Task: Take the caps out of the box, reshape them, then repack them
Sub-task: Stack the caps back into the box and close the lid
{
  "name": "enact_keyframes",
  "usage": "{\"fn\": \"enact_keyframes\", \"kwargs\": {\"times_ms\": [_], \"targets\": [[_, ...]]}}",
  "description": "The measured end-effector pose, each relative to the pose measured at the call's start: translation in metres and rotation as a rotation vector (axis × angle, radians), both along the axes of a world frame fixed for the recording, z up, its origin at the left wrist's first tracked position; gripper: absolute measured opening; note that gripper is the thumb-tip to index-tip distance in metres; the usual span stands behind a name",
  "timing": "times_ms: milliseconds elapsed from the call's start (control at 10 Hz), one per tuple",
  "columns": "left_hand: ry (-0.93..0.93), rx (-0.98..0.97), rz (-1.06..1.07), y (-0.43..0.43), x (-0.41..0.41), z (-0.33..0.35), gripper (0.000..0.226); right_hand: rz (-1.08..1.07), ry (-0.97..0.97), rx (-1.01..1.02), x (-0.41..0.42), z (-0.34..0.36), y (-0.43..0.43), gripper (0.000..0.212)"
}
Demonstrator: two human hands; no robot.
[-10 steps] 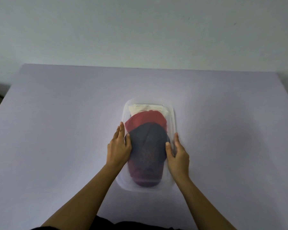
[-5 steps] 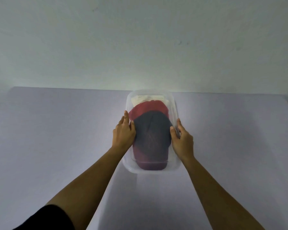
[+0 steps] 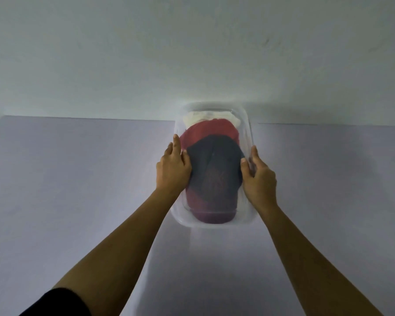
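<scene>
— While the box is seen at the centre of the frame, how is it held?
— It is gripped at both long sides. Its left wall is pinched by the left hand, with the thumb inside the rim and the fingers laid along the outside. Its right wall is pinched likewise by the right hand.
— What is held inside?
— A navy cap is seen uppermost, a red cap beneath it, and a cream cap at the upper end.
— Is the box set on the table?
— That cannot be told. Its upper end is seen against the wall.
— Anything else?
— A dark sleeve is seen at lower left.
</scene>
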State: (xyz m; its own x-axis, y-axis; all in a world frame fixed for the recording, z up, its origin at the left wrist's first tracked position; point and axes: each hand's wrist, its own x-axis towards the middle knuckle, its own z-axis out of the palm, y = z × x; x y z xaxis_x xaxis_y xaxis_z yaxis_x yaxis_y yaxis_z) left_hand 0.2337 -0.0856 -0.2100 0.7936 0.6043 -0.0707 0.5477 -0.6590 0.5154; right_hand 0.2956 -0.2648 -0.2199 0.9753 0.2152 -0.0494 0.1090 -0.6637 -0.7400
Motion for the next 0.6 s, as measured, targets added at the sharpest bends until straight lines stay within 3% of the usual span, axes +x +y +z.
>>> {"fn": "enact_keyframes", "kwargs": {"times_ms": [200,300,500,600], "targets": [[0.167,-0.099,-0.12,0.009,-0.005,0.006,0.062,0.059,0.093,-0.015,-0.001,0.001,0.001,0.055],[0.165,-0.033,-0.203,0.008,-0.016,0.039,0.064,0.086,0.07,-0.115,-0.013,0.023,-0.007,0.057],[0.209,0.194,-0.355,0.004,-0.035,0.126,0.06,0.289,-0.134,-0.337,-0.023,0.118,-0.007,0.057],[0.135,0.259,-0.347,0.007,-0.036,0.175,0.059,0.345,-0.241,-0.395,-0.021,0.178,0.001,0.057]]}}
